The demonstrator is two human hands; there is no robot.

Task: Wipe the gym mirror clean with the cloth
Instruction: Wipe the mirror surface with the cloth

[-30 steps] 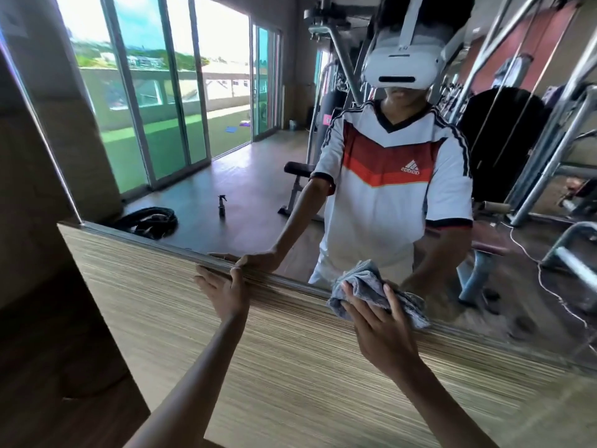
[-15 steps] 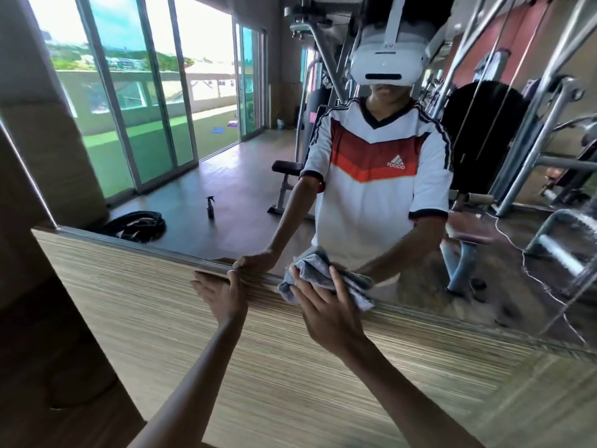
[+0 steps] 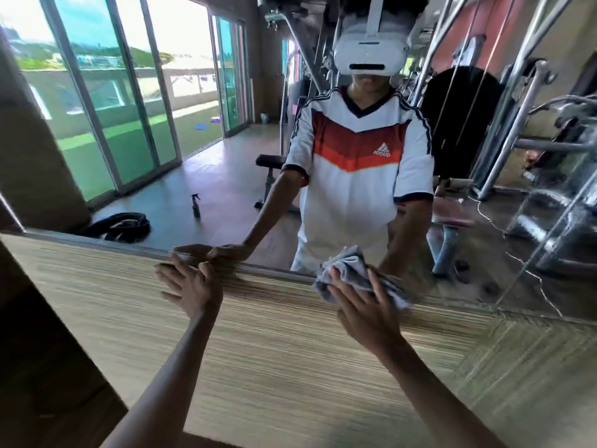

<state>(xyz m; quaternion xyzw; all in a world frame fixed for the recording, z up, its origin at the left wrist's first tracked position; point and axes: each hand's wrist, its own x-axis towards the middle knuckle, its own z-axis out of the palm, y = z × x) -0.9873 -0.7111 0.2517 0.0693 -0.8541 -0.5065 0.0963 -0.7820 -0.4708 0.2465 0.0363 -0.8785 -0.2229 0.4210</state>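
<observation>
A large wall mirror (image 3: 226,156) fills the upper part of the view, its lower edge running along a striped wooden panel (image 3: 274,350). My right hand (image 3: 365,305) presses a crumpled grey cloth (image 3: 349,270) flat against the mirror's bottom edge, fingers spread over it. My left hand (image 3: 190,286) rests open on the panel, fingertips touching the mirror's lower rim to the left of the cloth. The glass reflects me and both my arms.
In the reflection, a spray bottle (image 3: 195,205) stands on the gym floor and a dark coiled bundle (image 3: 119,226) lies near it. Weight machines (image 3: 533,156) and a bench show at the right, sliding glass doors (image 3: 113,108) at the left.
My right hand slid the cloth left along the mirror's bottom edge, then back to the right. My left hand stayed at the rim.
</observation>
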